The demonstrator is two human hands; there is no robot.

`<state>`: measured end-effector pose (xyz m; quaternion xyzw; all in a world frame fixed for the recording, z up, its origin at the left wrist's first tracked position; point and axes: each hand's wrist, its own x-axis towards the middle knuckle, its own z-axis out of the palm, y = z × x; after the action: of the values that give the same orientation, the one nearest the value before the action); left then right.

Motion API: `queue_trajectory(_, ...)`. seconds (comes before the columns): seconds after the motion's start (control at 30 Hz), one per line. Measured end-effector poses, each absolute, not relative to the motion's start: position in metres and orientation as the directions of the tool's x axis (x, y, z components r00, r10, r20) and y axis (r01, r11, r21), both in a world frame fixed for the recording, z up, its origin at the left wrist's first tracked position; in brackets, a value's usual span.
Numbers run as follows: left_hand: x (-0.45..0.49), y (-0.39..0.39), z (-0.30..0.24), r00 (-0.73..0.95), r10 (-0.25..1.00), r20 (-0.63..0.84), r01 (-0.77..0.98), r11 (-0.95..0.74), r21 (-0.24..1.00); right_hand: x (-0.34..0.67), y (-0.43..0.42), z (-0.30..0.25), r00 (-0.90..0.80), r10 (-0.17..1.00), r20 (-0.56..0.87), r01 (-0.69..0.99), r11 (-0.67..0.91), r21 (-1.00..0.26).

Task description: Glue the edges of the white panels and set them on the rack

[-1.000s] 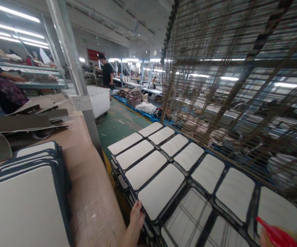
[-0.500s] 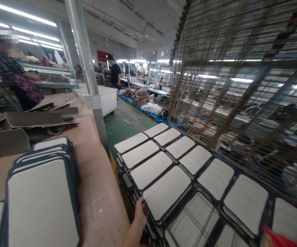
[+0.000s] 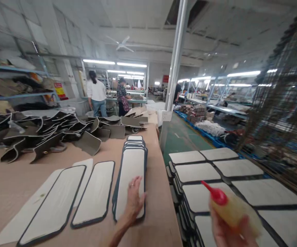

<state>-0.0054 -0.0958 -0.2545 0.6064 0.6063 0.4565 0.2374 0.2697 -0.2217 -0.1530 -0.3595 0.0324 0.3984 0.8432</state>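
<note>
My left hand [image 3: 133, 199] lies flat with fingers stretched out on top of a stack of white, dark-edged panels [image 3: 131, 161] near the brown table's right edge. My right hand [image 3: 230, 228] is wrapped round a yellowish squeeze bottle with a red nozzle [image 3: 224, 202], held over the trays of white panels [image 3: 202, 171] beside the table. Two more dark-edged panels [image 3: 94, 192] lie flat on the table to the left of the stack.
A heap of curved grey pieces [image 3: 48, 132] covers the far left of the brown table [image 3: 161, 223]. A white pillar [image 3: 175, 68] rises behind the table. A tall wire rack [image 3: 284, 113] stands at right. Two people [image 3: 96, 92] stand at a far bench.
The view has swung left from the trays to the table. My left hand left the tray's edge and now rests on the panel stack. The bottle in my right hand has come up into view.
</note>
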Motion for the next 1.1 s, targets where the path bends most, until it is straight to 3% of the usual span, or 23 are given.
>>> queue_trajectory(0.07, -0.038, -0.068, -0.245, -0.133, 0.946, 0.296, 0.713, -0.117, 0.692, 0.232, -0.187, -0.136, 0.599, 0.707, -0.376, -0.767, 0.371, -0.524)
queue_trajectory(0.17, -0.072, -0.038, -0.247, -0.076, 0.967, 0.245, 0.812, -0.083, 0.577, 0.191, -0.147, -0.121, 0.546, 0.775, -0.319, -0.78, 0.33, -0.532)
queue_trajectory(0.27, -0.095, -0.021, -0.263, -0.06, 0.962, 0.266, 0.724, -0.142, 0.675, 0.166, -0.122, -0.116, 0.519, 0.811, -0.27, -0.774, 0.311, -0.552)
queue_trajectory(0.37, -0.107, -0.011, -0.277, -0.178, 0.935, 0.307, 0.618, -0.136, 0.774, 0.149, -0.106, -0.114, 0.496, 0.81, -0.312, -0.806, 0.296, -0.512)
queue_trajectory(0.6, -0.083, 0.001, -0.27, -0.3, 0.93, 0.212, 0.673, 0.049, 0.738, 0.123, -0.081, -0.115, 0.504, 0.811, -0.298, -0.781, 0.281, -0.558)
queue_trajectory(0.8, -0.084, 0.011, -0.255, -0.469, 0.878, 0.095, 0.544, 0.203, 0.814, 0.121, -0.079, -0.103, 0.521, 0.791, -0.321, -0.767, 0.27, -0.581)
queue_trajectory(0.93, -0.091, 0.03, -0.24, -0.456, 0.877, 0.152, 0.462, 0.088, 0.883, 0.12, -0.078, -0.089, 0.515, 0.765, -0.387, -0.789, 0.247, -0.563)
queue_trajectory(1.1, -0.093, 0.045, -0.232, -0.407, 0.897, 0.172, 0.432, 0.023, 0.902, 0.119, -0.072, -0.076, 0.526, 0.768, -0.366, -0.775, 0.257, -0.577)
